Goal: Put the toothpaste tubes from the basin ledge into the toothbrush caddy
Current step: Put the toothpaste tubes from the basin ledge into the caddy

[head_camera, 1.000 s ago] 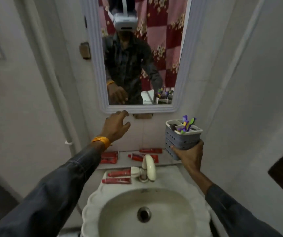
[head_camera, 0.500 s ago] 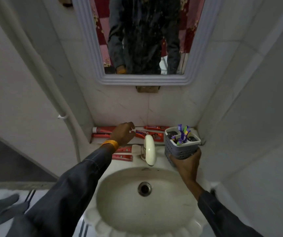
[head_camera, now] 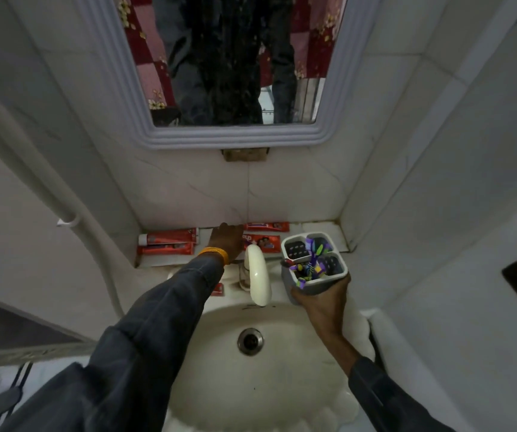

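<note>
Several red toothpaste tubes lie on the tiled ledge [head_camera: 319, 227] behind the basin: two at the left [head_camera: 170, 237] [head_camera: 165, 249], two at the middle right [head_camera: 266, 226] [head_camera: 265, 241]. A further red tube [head_camera: 218, 289] shows partly under my left sleeve on the basin rim. My left hand [head_camera: 226, 240] rests on the ledge between the tube pairs, fingertips down at the left ends of the right pair; whether it grips one is hidden. My right hand [head_camera: 321, 296] holds the grey toothbrush caddy [head_camera: 313, 260] from below, above the basin's right rim. Purple and green toothbrushes stand in it.
A white tap [head_camera: 258, 275] stands between my hands. The white basin [head_camera: 207, 353] with its drain [head_camera: 250, 341] lies below. A framed mirror [head_camera: 335, 88] hangs above the ledge. A white pipe [head_camera: 64, 194] runs down the left wall. Walls close in on both sides.
My view has tilted down towards the basin. My left hand dropped from near the mirror onto the ledge among the tubes. The caddy came down with my right hand to basin level.
</note>
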`<control>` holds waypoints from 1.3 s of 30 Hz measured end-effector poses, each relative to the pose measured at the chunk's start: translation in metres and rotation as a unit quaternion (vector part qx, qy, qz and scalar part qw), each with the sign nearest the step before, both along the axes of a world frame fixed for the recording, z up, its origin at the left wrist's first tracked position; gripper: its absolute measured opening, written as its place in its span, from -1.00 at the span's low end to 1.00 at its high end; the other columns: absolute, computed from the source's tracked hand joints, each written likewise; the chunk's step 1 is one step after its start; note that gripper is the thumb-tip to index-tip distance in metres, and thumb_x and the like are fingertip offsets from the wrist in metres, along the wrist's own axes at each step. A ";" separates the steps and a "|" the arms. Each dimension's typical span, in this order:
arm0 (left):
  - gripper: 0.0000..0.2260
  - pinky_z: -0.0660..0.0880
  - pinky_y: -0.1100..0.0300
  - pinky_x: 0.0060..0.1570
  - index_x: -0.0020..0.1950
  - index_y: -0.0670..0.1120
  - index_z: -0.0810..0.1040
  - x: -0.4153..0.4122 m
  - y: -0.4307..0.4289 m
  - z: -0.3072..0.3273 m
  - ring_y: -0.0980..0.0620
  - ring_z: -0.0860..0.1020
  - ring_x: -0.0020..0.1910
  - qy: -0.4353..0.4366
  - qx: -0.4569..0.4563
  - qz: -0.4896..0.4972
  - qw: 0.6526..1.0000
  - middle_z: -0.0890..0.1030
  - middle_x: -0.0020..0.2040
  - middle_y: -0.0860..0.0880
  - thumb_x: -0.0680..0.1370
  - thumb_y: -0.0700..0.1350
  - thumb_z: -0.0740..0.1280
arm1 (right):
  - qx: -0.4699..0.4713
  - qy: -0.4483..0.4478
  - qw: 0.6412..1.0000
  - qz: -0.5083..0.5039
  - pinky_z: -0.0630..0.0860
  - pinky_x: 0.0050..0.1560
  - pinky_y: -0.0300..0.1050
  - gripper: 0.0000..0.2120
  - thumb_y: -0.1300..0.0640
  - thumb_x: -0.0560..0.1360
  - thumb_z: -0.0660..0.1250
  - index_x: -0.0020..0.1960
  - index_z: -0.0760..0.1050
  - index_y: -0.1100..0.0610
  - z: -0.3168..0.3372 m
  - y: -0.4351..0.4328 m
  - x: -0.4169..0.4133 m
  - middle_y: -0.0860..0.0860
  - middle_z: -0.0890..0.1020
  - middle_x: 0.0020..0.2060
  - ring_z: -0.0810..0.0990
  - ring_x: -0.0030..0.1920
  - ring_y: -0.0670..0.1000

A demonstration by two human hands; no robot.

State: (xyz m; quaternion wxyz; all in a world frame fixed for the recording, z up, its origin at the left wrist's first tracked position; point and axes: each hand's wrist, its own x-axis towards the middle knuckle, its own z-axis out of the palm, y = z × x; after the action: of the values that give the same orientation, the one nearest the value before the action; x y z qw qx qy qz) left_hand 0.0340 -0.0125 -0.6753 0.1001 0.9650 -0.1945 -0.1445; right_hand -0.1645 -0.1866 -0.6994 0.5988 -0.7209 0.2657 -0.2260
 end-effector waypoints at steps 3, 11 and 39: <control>-0.59 0.41 -0.04 0.32 0.37 -0.13 0.44 0.004 -0.003 -0.006 -0.20 0.45 0.30 -0.013 0.041 -0.012 0.999 0.56 0.30 -0.18 0.59 0.04 0.31 | 0.003 0.001 1.000 0.005 0.43 -0.14 -0.62 0.05 0.29 0.06 0.74 0.42 0.27 0.26 0.001 0.001 0.002 0.02 0.54 0.20 0.54 0.02 -0.45; -0.71 0.53 0.03 0.04 0.11 -0.16 0.61 -0.007 -0.003 0.015 -0.16 0.62 0.07 -0.014 0.036 -0.032 0.999 0.65 0.09 -0.16 0.51 0.01 0.39 | 0.001 0.001 1.000 0.006 0.43 -0.14 -0.62 -0.02 0.40 0.12 0.71 0.41 0.28 0.24 -0.001 -0.002 0.005 0.01 0.53 0.17 0.50 -0.01 -0.55; -0.89 0.48 0.11 -0.12 -0.05 -0.06 0.66 -0.012 -0.077 0.064 -0.12 0.60 -0.04 -0.053 -0.046 -0.179 0.981 0.67 -0.03 -0.09 0.45 -0.08 0.46 | 0.006 0.007 1.000 0.013 0.47 -0.03 -0.58 0.03 0.34 0.11 0.74 0.44 0.26 0.19 -0.012 -0.008 0.002 -0.01 0.53 0.24 0.49 0.09 -0.52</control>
State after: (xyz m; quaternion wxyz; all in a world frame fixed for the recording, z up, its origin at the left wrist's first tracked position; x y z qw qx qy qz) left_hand 0.0216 -0.0893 -0.6115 0.1069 0.9153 -0.3753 -0.0999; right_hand -0.1622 -0.1944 -0.7110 0.6042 -0.7223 0.2619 -0.2114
